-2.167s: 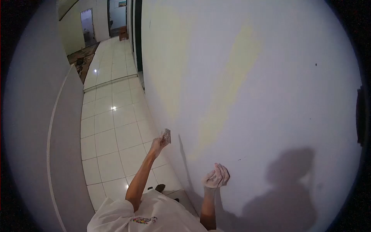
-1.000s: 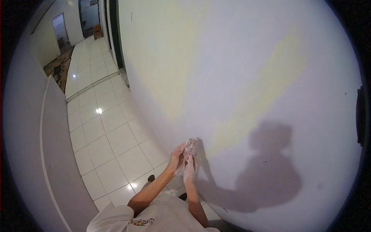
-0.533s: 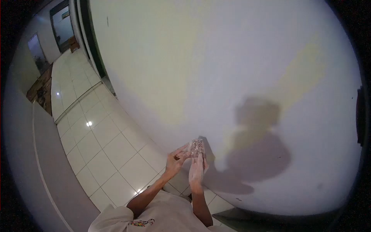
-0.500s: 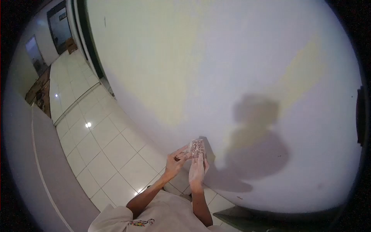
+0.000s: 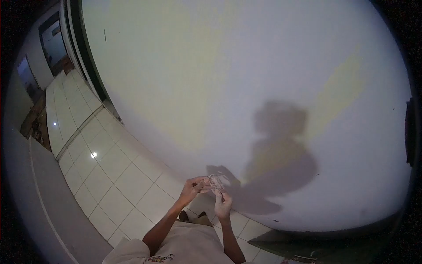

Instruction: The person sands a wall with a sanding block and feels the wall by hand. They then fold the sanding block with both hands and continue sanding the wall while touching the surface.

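- At 9 o'clock from the hands, a grey partition (image 5: 48, 193) with a pale edge borders the tiled floor (image 5: 112, 191).
- Between 9 and 10, brown clutter (image 5: 37, 125), too blurred to identify, lies beside the far tiles.
- At 10, a doorway (image 5: 28, 77) glows bluish; a second doorway (image 5: 52, 46) and a dark green frame (image 5: 90, 66) stand between 10 and 11.
- The left hand (image 5: 193, 190) clamps its fingers on the left end of a whitish, dust-coated piece (image 5: 216, 181), which is held near the wall's foot; whether it touches the wall cannot be told.
- From between 5 and 6, the right hand (image 5: 223, 203) pinches the piece's lower edge, fingers covering part of it.
- Dark shoes (image 5: 183, 216) show toward 7.
- A wide yellow patch (image 5: 176, 92) marks the pale wall (image 5: 263, 57) at 11.
- At 2, the person's shadow (image 5: 281, 121) falls across the lower part of a yellow streak (image 5: 340, 88).
- A dark green object (image 5: 316, 247) occupies the floor at 4, by the wall's base.
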Motion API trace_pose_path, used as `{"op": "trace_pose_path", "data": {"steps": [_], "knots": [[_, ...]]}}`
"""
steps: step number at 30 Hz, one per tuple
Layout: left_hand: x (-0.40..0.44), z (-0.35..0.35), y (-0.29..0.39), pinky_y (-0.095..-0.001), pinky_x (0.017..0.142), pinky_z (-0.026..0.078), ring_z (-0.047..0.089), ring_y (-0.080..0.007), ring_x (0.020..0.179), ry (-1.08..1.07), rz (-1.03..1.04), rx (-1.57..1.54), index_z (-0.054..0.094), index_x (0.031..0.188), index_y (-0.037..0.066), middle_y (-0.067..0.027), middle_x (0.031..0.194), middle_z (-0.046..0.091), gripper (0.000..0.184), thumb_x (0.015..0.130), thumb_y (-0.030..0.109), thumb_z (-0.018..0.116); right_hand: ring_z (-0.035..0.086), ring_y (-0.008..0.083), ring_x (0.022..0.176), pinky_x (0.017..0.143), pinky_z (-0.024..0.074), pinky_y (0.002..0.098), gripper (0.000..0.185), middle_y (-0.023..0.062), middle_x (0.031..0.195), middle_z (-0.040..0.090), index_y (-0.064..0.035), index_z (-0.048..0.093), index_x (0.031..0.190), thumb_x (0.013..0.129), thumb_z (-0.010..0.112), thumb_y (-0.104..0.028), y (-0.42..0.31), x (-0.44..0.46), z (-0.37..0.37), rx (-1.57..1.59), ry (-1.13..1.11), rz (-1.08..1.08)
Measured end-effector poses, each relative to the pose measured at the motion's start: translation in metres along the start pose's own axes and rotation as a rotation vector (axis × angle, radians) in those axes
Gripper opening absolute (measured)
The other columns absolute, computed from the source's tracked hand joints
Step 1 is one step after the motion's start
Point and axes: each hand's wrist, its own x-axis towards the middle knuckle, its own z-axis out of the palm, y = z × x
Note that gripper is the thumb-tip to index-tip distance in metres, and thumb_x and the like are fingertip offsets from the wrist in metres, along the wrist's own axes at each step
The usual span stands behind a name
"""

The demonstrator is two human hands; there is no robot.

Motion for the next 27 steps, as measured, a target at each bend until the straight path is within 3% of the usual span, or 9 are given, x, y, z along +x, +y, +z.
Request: {"op": "trace_pose_path", "data": {"steps": [2,6,7,10,14,16,23,27], "knots": [[-0.003,-0.001,0.002,-0.0357,0.095,0.057,0.071,-0.0222,0.108,0.025,-0.023,-0.029,0.063,0.132,-0.002,-0.012,0.117,0.071,0.045,0.102,0.032,0.065,0.065,0.0164,0.109,0.099,0.0488,0.0305,0.03,0.0124,0.123,0.07,0.009,0.065,0.126,0.105,0.054,-0.011,0.003,0.005,0.002,-0.057,-0.01,0.029],[0.003,-0.001,-0.007,-0.0286,0.084,0.054,0.068,-0.0143,0.09,0.122,0.055,-0.029,0.068,0.126,-0.001,-0.006,0.103,0.073,0.04,0.101,0.031,0.067,0.064,0.0176,0.11,0.099,0.0498,0.0318,0.03,0.014,0.123,0.07,0.0098,0.064,0.126,0.105,0.054,-0.008,-0.003,0.003,0.004,-0.143,-0.045,0.05],[0.005,-0.001,-0.009,-0.0266,0.08,0.051,0.064,-0.0114,0.084,0.142,0.091,0.027,0.07,0.124,-0.001,-0.0036,0.097,0.073,0.038,0.101,0.03,0.067,0.064,0.0186,0.111,0.101,0.0505,0.0331,0.029,0.0125,0.123,0.07,0.0093,0.064,0.127,0.105,0.053,-0.006,0.009,0.005,0.009,-0.08,-0.019,-0.07],[0.005,0.005,-0.007,-0.0249,0.076,0.048,0.056,-0.0075,0.077,0.115,0.132,0.048,0.072,0.121,0.001,0.0017,0.09,0.07,0.034,0.1,0.028,0.068,0.064,0.0195,0.113,0.102,0.0513,0.0344,0.03,0.0119,0.124,0.068,0.0092,0.063,0.129,0.104,0.053,-0.004,0.0,-0.005,0.011,0.096,0.016,-0.109],[0.014,0.008,-0.001,-0.0248,0.077,0.048,0.056,-0.0061,0.078,0.115,0.122,0.085,0.073,0.12,0.002,0.0041,0.087,0.069,0.032,0.1,0.025,0.069,0.063,0.0208,0.115,0.104,0.0519,0.0368,0.03,0.0118,0.125,0.067,0.0091,0.062,0.13,0.104,0.053,-0.004,-0.026,0.006,0.01,0.261,0.025,-0.209],[0.014,0.009,0.009,-0.0341,0.094,0.054,0.068,-0.014,0.096,0.049,0.125,0.128,0.072,0.119,-0.001,-0.0058,0.1,0.075,0.033,0.101,0.026,0.067,0.064,0.0175,0.104,0.095,0.0487,0.0322,0.028,0.0097,0.113,0.072,0.0076,0.068,0.119,0.102,0.061,-0.013,-0.022,0.01,0.004,0.167,0.032,-0.137],[0.021,0.004,-0.002,-0.0324,0.092,0.053,0.067,-0.013,0.094,0.02,0.13,0.178,0.074,0.117,0.002,-0.0033,0.097,0.075,0.031,0.101,0.027,0.068,0.063,0.0144,0.101,0.094,0.0485,0.0308,0.029,0.0076,0.112,0.072,0.0073,0.069,0.118,0.104,0.059,-0.017,-0.016,0.02,0.001,0.155,0.011,-0.044],[0.015,0.006,0.0,-0.0326,0.091,0.053,0.067,-0.0128,0.094,0.046,0.117,0.129,0.074,0.116,0.003,-0.0033,0.097,0.075,0.03,0.1,0.028,0.068,0.064,0.0144,0.101,0.094,0.0487,0.0305,0.032,0.0075,0.109,0.073,0.008,0.069,0.117,0.105,0.058,-0.019,-0.017,0.023,0.006,0.327,0.006,-0.037]]}}
